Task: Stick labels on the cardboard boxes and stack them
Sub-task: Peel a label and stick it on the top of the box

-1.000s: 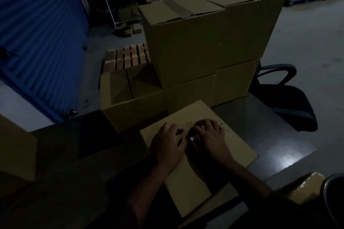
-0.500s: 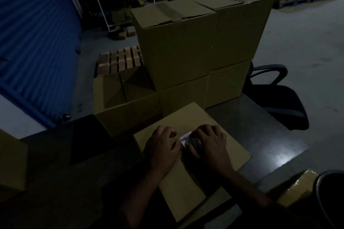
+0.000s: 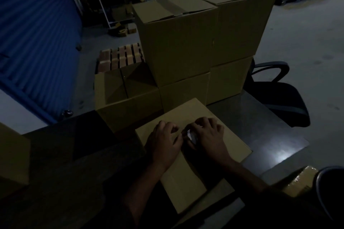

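**Label sits between your two hands**

Your right hand (image 3: 208, 136) curls round a white label (image 3: 190, 134) on the near flat box (image 3: 188, 182). Your left hand (image 3: 163, 140) lies just left, fingers loosely bent, grip unclear. The label's axis can't be made out.

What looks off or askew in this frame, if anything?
Mostly tidy. The near box lies skewed to the table edge, under both hands. One box left of the stack sits open while the stacked ones are closed. The label between the hands is too dark to judge.
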A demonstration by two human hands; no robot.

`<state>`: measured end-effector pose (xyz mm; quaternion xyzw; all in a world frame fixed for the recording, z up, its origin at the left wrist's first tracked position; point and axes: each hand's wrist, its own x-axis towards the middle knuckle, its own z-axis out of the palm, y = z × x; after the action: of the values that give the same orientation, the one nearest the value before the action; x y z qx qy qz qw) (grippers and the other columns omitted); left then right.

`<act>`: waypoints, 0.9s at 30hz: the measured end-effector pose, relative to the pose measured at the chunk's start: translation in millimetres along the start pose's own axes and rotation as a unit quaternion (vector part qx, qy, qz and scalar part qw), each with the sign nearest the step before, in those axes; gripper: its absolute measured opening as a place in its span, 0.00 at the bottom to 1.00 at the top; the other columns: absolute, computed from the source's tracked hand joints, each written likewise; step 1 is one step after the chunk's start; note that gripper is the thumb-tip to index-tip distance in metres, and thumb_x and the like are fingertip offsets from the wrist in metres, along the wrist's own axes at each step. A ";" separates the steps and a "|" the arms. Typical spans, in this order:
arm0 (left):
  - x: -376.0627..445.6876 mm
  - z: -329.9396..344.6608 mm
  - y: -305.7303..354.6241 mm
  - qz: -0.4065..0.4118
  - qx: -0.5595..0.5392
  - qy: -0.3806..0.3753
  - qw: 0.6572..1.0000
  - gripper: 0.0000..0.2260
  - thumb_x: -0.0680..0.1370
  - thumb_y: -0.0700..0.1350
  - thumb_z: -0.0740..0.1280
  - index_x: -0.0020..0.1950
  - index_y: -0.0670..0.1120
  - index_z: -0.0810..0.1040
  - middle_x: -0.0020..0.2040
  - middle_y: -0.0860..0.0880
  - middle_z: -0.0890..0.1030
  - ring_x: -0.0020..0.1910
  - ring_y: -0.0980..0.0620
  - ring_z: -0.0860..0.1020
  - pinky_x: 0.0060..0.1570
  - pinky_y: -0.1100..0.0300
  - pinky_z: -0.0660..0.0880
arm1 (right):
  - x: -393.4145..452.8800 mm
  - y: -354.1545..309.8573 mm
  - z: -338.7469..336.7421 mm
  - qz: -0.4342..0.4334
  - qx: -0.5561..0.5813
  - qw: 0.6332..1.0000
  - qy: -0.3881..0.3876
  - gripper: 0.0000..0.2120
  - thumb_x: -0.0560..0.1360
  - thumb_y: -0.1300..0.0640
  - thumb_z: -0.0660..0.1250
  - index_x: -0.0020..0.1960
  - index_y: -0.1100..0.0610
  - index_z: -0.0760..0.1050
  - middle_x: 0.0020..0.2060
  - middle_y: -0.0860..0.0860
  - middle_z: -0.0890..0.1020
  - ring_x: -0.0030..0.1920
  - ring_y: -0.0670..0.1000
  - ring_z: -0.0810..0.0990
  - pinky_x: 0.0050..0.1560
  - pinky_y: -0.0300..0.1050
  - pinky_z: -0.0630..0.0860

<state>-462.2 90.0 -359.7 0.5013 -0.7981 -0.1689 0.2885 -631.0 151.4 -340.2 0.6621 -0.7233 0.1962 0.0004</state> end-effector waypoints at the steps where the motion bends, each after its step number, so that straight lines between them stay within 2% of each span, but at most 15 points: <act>1: 0.4 0.3 -0.3 0.002 0.003 -0.002 1.000 0.09 0.77 0.56 0.69 0.56 0.58 0.76 0.53 0.57 0.72 0.50 0.55 0.78 0.47 0.48 0.79 | 0.0 0.2 0.2 -0.005 -0.003 1.000 -0.003 0.17 0.76 0.33 0.60 0.59 0.39 0.74 0.60 0.45 0.71 0.62 0.52 0.67 0.57 0.52 0.62; 4: 0.0 -0.4 -0.2 0.002 0.000 -0.006 1.000 0.10 0.77 0.55 0.70 0.56 0.58 0.76 0.54 0.57 0.73 0.52 0.54 0.78 0.48 0.48 0.79 | -1.6 0.9 -2.2 -0.008 0.019 1.000 -0.003 0.15 0.75 0.34 0.62 0.55 0.41 0.74 0.58 0.46 0.71 0.61 0.52 0.66 0.56 0.50 0.61; 7: -0.6 -2.3 1.8 -0.002 0.003 -0.006 1.000 0.09 0.78 0.52 0.70 0.57 0.56 0.77 0.55 0.57 0.73 0.52 0.55 0.77 0.49 0.49 0.79 | -4.5 1.7 -3.4 0.021 0.050 0.998 0.038 0.13 0.74 0.37 0.65 0.52 0.44 0.75 0.53 0.46 0.73 0.56 0.51 0.68 0.53 0.50 0.64; 10: -0.9 -4.0 2.8 0.001 0.002 -0.004 1.000 0.09 0.77 0.52 0.66 0.57 0.56 0.77 0.54 0.57 0.74 0.51 0.55 0.77 0.49 0.49 0.79 | -9.0 3.9 -1.3 0.057 0.067 0.994 0.062 0.18 0.73 0.35 0.64 0.53 0.47 0.76 0.49 0.46 0.75 0.52 0.50 0.70 0.50 0.49 0.68; 13: -0.5 -3.1 2.8 -0.006 -0.004 -0.003 1.000 0.08 0.77 0.50 0.66 0.56 0.55 0.78 0.54 0.56 0.74 0.51 0.55 0.77 0.49 0.48 0.79 | -13.8 -0.5 -1.4 0.084 0.054 0.994 0.044 0.23 0.72 0.32 0.66 0.54 0.49 0.77 0.50 0.47 0.76 0.50 0.48 0.69 0.49 0.47 0.67; 17: -0.7 -3.0 3.2 -0.008 -0.010 -0.006 1.000 0.11 0.75 0.54 0.62 0.56 0.56 0.77 0.55 0.57 0.74 0.52 0.55 0.78 0.50 0.48 0.79 | -21.9 -11.6 1.6 0.100 0.024 0.994 0.044 0.27 0.71 0.30 0.67 0.57 0.51 0.78 0.52 0.50 0.77 0.51 0.51 0.70 0.51 0.48 0.71; 22: -0.8 -2.7 2.6 -0.010 -0.005 -0.005 1.000 0.09 0.77 0.49 0.67 0.57 0.54 0.78 0.55 0.55 0.74 0.52 0.54 0.77 0.51 0.48 0.79 | -26.7 -19.5 -1.6 0.122 0.048 0.991 0.022 0.32 0.72 0.31 0.65 0.65 0.53 0.74 0.60 0.51 0.75 0.57 0.52 0.70 0.58 0.48 0.70; 27: -0.2 -1.7 2.0 -0.010 -0.001 -0.007 1.000 0.10 0.76 0.51 0.66 0.57 0.55 0.77 0.55 0.56 0.74 0.52 0.55 0.76 0.50 0.49 0.79 | -20.9 -20.9 -5.8 0.134 0.055 0.989 0.020 0.28 0.71 0.33 0.70 0.60 0.53 0.74 0.55 0.51 0.75 0.53 0.51 0.70 0.55 0.49 0.71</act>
<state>-462.4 91.0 -357.3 0.5077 -0.7948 -0.1762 0.2820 -610.0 172.1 -334.4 0.5543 -0.7933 0.2473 -0.0483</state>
